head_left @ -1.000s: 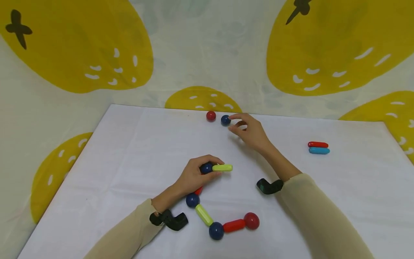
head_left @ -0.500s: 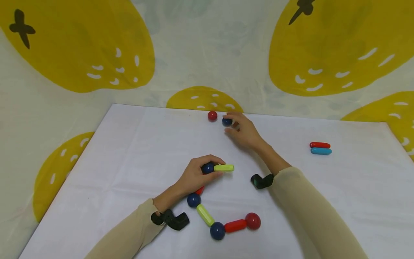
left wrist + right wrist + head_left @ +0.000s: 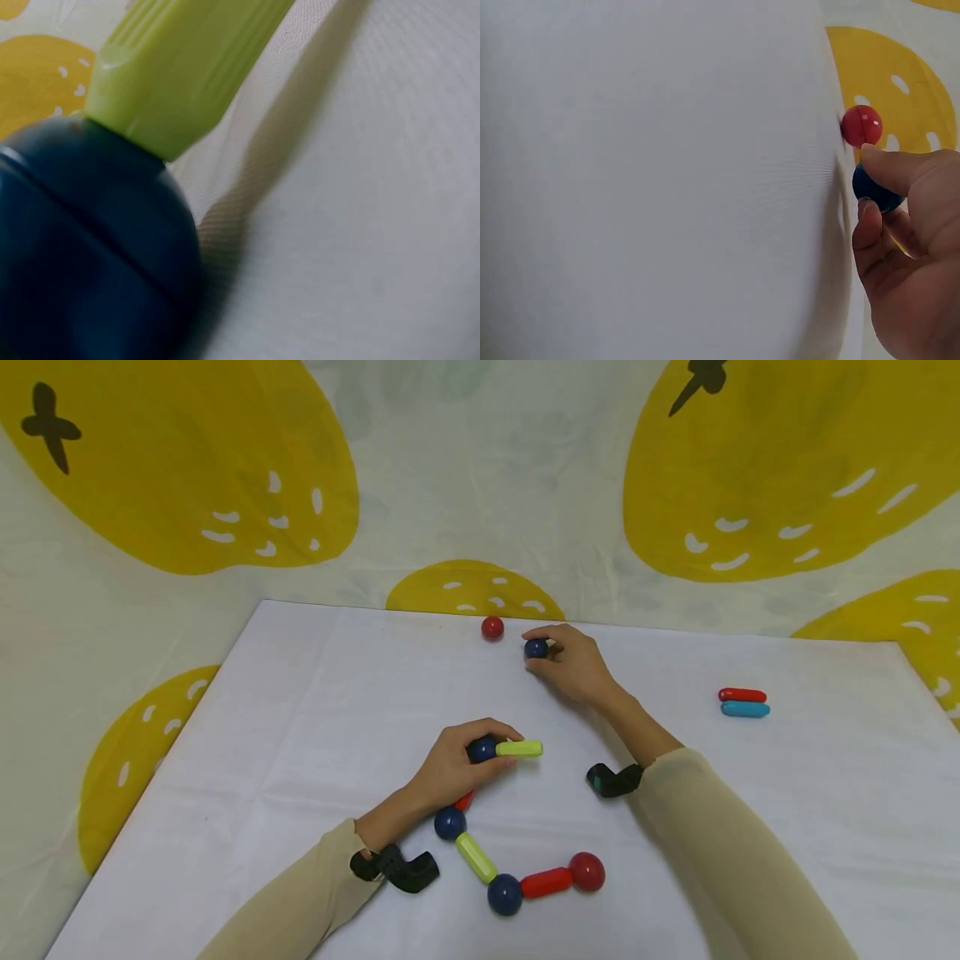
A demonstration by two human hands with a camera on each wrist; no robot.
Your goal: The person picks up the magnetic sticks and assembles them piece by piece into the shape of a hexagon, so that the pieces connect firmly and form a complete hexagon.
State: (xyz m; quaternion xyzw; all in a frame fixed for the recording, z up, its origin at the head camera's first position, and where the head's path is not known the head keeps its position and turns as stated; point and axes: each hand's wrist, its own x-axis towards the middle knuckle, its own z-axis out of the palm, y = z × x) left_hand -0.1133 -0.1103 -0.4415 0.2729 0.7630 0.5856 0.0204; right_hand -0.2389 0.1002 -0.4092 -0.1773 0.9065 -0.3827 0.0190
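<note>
My left hand (image 3: pixel 461 760) grips a dark blue ball (image 3: pixel 481 749) that has a lime green rod (image 3: pixel 521 748) sticking out to the right. In the left wrist view that blue ball (image 3: pixel 90 247) and its rod fill the upper left. Partly hidden below the hand, a red rod (image 3: pixel 463 802) leads to a chain: a blue ball (image 3: pixel 450 823), a lime rod (image 3: pixel 476 857), another blue ball (image 3: pixel 505 895), a red rod (image 3: pixel 546 883) and a red ball (image 3: pixel 587 872). Near the far edge, my right hand (image 3: pixel 576 664) pinches a loose blue ball (image 3: pixel 536 648) between thumb and fingers.
A loose red ball (image 3: pixel 492 627) sits at the table's far edge, left of my right hand. Off to the right, a red rod (image 3: pixel 742 695) and a light blue rod (image 3: pixel 746 709) lie side by side on the white tabletop (image 3: pixel 337 693). A fruit-patterned cloth hangs behind.
My right hand has closed its fingers on the far blue ball and drawn it slightly right and nearer, away from the red ball. The left hand keeps its hold on the chain.
</note>
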